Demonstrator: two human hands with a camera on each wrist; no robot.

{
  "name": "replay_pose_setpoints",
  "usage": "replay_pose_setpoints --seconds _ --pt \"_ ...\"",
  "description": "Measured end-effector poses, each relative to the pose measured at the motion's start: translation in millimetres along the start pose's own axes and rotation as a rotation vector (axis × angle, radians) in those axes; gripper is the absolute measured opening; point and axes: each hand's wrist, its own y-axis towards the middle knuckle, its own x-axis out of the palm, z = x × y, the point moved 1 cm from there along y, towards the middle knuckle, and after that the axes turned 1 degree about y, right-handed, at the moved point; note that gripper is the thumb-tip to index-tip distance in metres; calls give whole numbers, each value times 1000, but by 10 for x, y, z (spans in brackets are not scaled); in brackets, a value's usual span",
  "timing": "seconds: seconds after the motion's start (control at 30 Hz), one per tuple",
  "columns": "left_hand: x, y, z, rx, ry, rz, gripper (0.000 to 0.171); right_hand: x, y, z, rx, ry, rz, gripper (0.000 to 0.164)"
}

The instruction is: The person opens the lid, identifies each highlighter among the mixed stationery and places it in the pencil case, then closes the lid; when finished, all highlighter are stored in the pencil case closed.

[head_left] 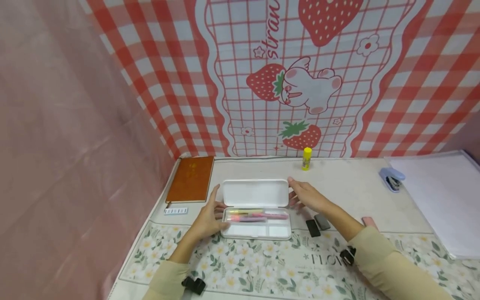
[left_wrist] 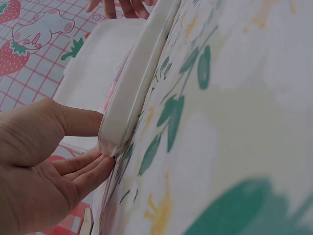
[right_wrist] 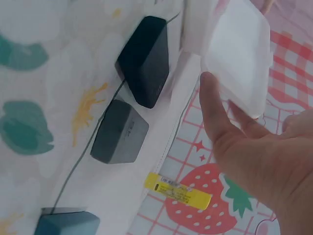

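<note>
A white pencil case lies with its lid raised on the far side. Several pink, yellow and orange pens lie in its far compartment; the near compartments show bare white. My left hand grips the case's left end, with the thumb on its side and the fingertips at its bottom edge. At the lid's right edge is my right hand, fingers extended. In the right wrist view one fingertip touches the lid's edge, while another finger is partly hidden behind it.
Black and grey blocks lie right of the case, a pink block farther right. A yellow glue stick stands behind. At left are a brown notebook and small white strip; at right, a blue stapler and white sheet.
</note>
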Motion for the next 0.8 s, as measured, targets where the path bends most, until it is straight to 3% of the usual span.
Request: replay_pose_setpoints --seconds 0.07,0.2,0.33,0.47,0.53,0.63,0.8 --pt "9 1 1 6 -6 8 124 -19 -14 -2 24 88 -39 78" --pt "7 15 -2 33 -7 9 120 -61 -75 15 23 102 -79 76" --pt "-74 -4 5 103 36 -77 93 -15 -180 49 -132 -56 -124 60" --pt "-192 -51 40 184 19 -181 66 85 -310 87 -285 -260 -158 38" --pt "-218 -55 45 204 14 -196 56 135 -356 97 -315 -347 -159 41" --pt "-199 -37 33 184 62 -173 57 204 -383 93 -325 -449 -155 56" --pt "-115 -20 25 96 159 -117 75 281 -389 65 -311 -547 -152 68"
